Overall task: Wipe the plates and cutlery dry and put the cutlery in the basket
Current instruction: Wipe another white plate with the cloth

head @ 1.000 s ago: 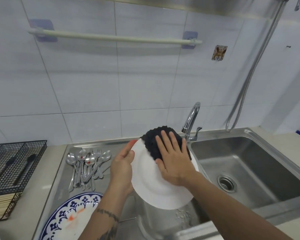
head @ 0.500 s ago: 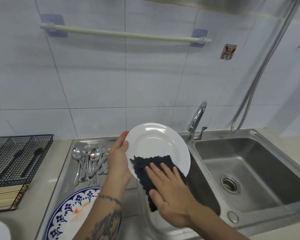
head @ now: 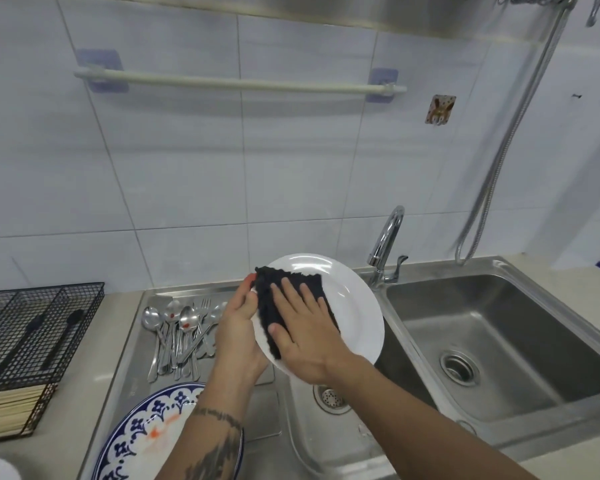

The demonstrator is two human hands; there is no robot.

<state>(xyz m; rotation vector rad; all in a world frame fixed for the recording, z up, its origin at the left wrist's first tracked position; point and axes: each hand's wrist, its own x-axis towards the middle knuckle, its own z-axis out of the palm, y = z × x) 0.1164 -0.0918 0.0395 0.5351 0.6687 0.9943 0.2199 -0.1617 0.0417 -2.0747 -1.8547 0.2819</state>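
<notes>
- Gripping the plate [head: 354,306] by its left rim, the left hand [head: 238,327] curls its fingers around it.
- Right hand [head: 305,337] fingers lie straight, pressing the cloth [head: 291,289] beneath them onto the plate.
- Cutlery [head: 177,337] lies left of the left fingers.

No words, numbers or brand names can be read anywhere. The small sticker [head: 440,109] on the wall tiles, far above the fingers, shows only a blurred picture.

Left hand [head: 238,327] grips white plate [head: 354,313]; right hand [head: 305,336] presses dark cloth [head: 288,299] flat.
</notes>
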